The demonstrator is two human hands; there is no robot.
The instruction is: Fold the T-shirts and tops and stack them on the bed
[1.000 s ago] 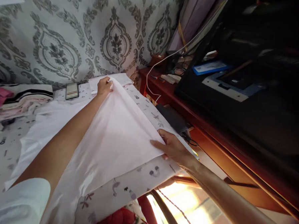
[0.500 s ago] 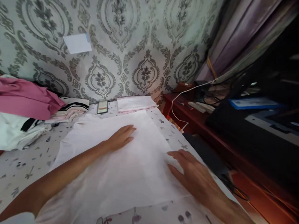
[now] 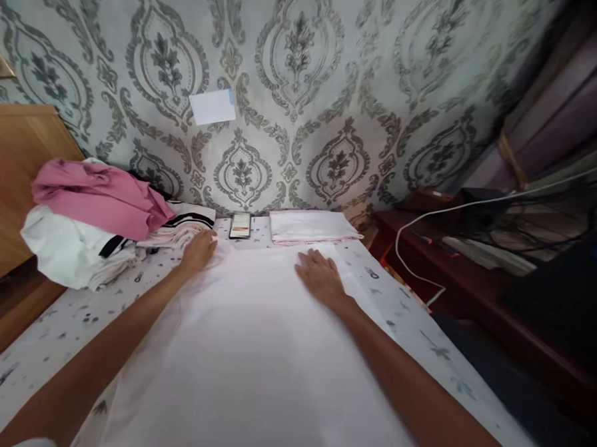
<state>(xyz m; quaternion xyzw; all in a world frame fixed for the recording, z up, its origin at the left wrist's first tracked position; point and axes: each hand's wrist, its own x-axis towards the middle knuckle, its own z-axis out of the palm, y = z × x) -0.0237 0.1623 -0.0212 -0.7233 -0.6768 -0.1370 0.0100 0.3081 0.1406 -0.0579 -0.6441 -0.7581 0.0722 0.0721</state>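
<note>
A white garment [image 3: 262,342], possibly a shirt, lies spread over the patterned bed sheet and runs from the far side down to the lower edge of the view. At its far left corner, my left hand [image 3: 199,252] rests on the cloth with fingers extended; small folds bunch beside it. My right hand [image 3: 320,275] lies flat near the far right part of the garment, fingers stretched forward and slightly apart. Just beyond the garment sits a folded white cloth with pink edging [image 3: 313,227]. A phone-like device [image 3: 240,225] with a lit face lies between that cloth and the clothes on the left.
Pink cloth [image 3: 100,196] and white clothes [image 3: 71,251] are heaped at the left, beside a wooden board [image 3: 20,182]. On the right stands a dark red table [image 3: 421,256] with a white cable [image 3: 402,249]. A patterned wall [image 3: 294,116] closes the far side.
My left hand has moved left to the garment's far left corner. The right hand has gone forward and left onto the cloth. The view has turned left.
</note>
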